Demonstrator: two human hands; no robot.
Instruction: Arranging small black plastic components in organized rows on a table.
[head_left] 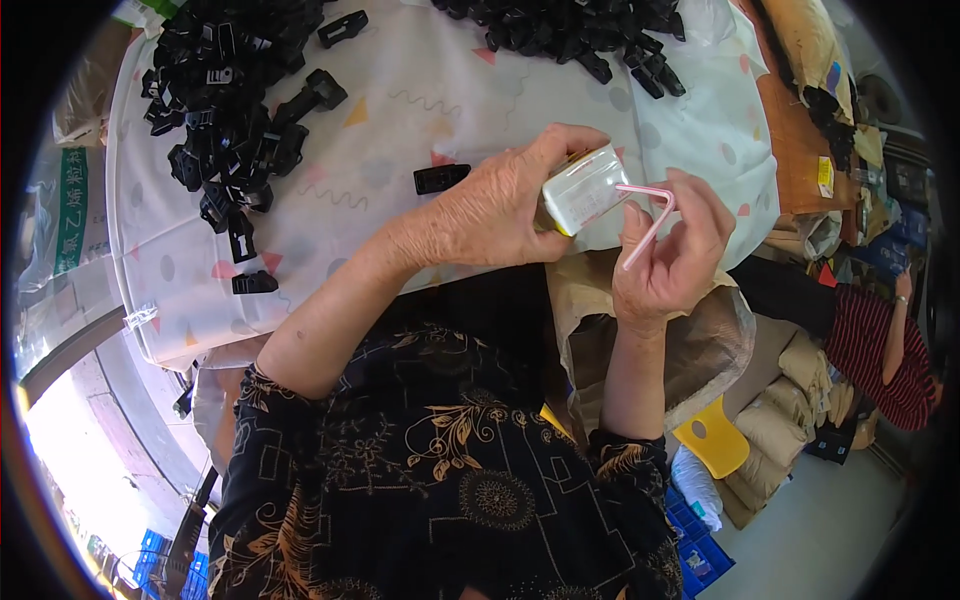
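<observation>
A small white drink carton (588,192) is gripped in my left hand (500,200), tilted over the table's near edge, with fingers and thumb on opposite sides. A pink-and-white bent straw (655,228) reaches from the carton's end across to my right hand (680,245). The curled fingers of that hand hold the straw around its bend, while its other end points down toward me. Whether the tip has gone into the carton is too small to tell. On the cloth beside my left wrist lies a single black plastic part (441,179).
Black plastic parts are heaped at the table's left (225,90) and far side (560,25). A patterned cloth (350,130) covers the table. An open sack (715,335) hangs below its near right edge. Right, a person in a striped top (872,340) is near stacked brown sacks (785,400).
</observation>
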